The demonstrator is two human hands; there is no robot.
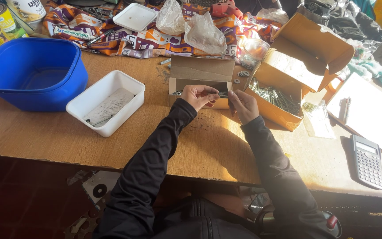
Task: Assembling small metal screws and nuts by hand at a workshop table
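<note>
The bolt (223,94) is pinched between the left hand (198,95) and right hand (243,105), fingers closed narrowly on its ends, just above the small cardboard box (200,75), and could probably slip and drop among loose washers (243,74) nearby

Small open cardboard box (202,84) sits upright on the wooden table, flap raised at the back, a few small metal parts visible at its left inner edge. A thin metal piece (222,94), probably a bolt or screw, lies roughly horizontal just above the box's front wall, pinched at both ends between fingertips; too small to tell its exact kind. Box stands just left of a larger open carton.
</note>
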